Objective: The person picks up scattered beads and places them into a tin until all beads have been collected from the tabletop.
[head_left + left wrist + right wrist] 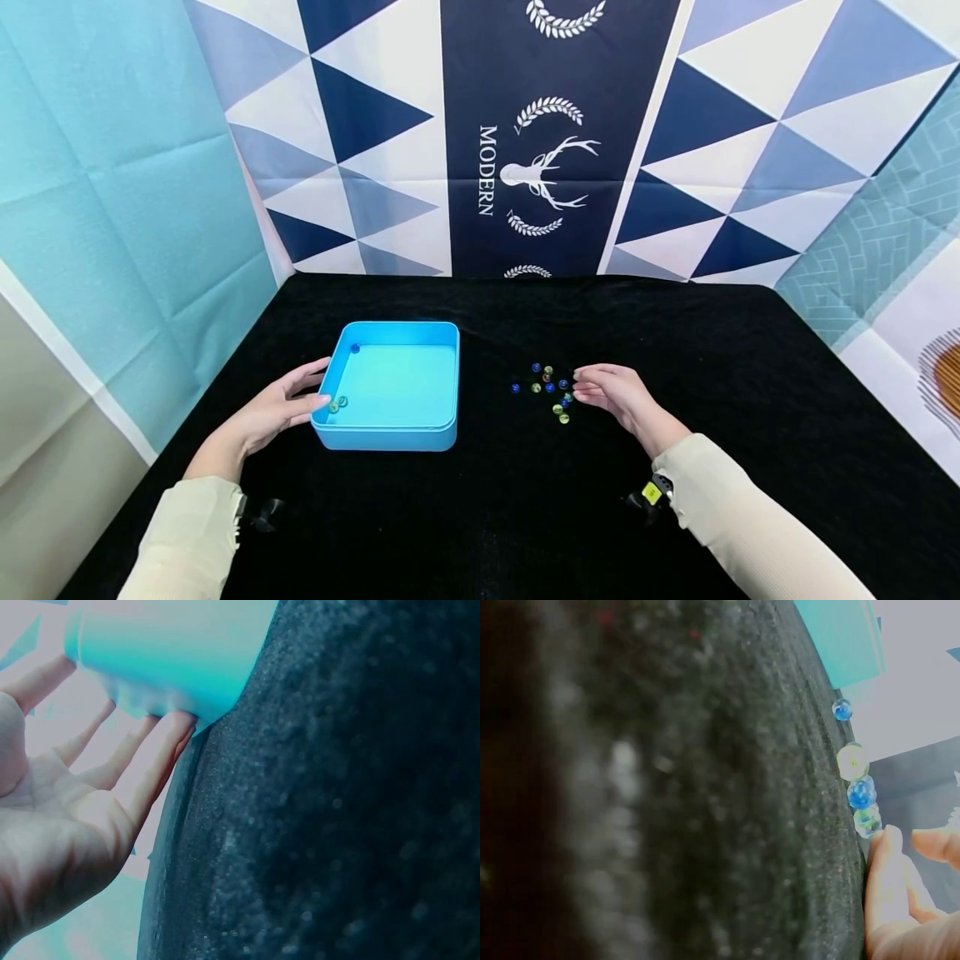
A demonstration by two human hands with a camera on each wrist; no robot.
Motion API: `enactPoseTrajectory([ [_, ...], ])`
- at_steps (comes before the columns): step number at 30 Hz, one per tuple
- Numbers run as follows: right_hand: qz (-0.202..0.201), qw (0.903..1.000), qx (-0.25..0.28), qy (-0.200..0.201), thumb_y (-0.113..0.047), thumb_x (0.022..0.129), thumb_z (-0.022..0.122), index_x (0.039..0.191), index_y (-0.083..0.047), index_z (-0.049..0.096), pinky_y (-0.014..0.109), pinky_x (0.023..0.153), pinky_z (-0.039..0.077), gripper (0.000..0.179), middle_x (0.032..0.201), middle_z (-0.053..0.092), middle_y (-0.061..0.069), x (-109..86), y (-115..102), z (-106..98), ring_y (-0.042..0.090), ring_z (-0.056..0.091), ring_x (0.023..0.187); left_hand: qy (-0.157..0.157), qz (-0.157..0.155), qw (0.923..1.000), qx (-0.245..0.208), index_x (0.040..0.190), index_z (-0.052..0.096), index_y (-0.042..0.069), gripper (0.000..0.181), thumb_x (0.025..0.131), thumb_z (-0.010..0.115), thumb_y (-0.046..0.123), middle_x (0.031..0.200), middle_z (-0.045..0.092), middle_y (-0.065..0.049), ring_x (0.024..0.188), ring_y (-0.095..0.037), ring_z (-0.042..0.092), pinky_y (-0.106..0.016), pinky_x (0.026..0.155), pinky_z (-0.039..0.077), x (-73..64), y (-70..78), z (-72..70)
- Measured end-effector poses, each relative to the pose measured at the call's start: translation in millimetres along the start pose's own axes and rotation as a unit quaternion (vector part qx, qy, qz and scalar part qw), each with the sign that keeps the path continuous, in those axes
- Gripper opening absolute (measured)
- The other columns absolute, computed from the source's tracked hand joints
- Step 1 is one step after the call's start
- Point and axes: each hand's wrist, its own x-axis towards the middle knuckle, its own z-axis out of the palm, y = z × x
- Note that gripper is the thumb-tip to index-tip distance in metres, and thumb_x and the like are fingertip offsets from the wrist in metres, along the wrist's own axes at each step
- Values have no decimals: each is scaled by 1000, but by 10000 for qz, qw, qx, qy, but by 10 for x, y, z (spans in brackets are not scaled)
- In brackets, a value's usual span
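Note:
My left hand [273, 410] rests against the left side of a light blue square box [384, 442]. Its fairly straight fingers touch the outer wall [172, 652], with the thumb at the rim. Inside the box lie a dark blue marble [356, 348] and two greenish ones near the thumb. A loose group of several glass marbles, blue and yellow-green [536, 387], lies right of the box. My right hand [611, 393] is at the group's right edge. In the right wrist view its thumb and forefinger stand apart with nothing visible between them, the forefinger close to a green-blue marble [867, 823].
Black cloth [480, 517] covers the table. A patterned curtain [375, 125] hangs behind its far edge, and light blue cloth [112, 183] hangs on the left. A band with a yellow tag [651, 493] is on the right wrist.

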Motion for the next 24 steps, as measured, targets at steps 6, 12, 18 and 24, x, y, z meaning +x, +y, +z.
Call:
enactPoseTrajectory([
  [6,231,9991,-333,-101,4,88,53,112,17,51,22,65,54,27,77,64,4,54,-27,12,10,63,66,-29,44,10000,12,150,15,12,73,92,60,18,149,18,-22,131,-40,26,-32,91,46,5,5,-1],
  [12,317,9955,-849,-283,6,86,55,114,20,51,22,62,53,32,77,65,5,88,-54,25,11,62,64,-19,37,10000,26,150,15,12,73,92,60,18,148,19,-22,131,-40,26,-32,91,46,5,9,0],
  [18,211,9917,-1228,-316,7,85,56,112,21,52,22,60,53,32,74,65,5,105,-46,48,11,61,60,-8,10,10000,50,150,15,12,74,92,60,19,148,19,-22,132,-40,26,-33,92,46,-1,16,4],
  [24,231,9890,-1413,-378,6,84,58,111,21,54,22,59,53,31,74,66,5,123,-48,61,10,60,60,-10,-35,10000,19,150,15,13,75,91,61,20,149,18,-22,132,-40,25,-33,92,46,-1,14,6],
])
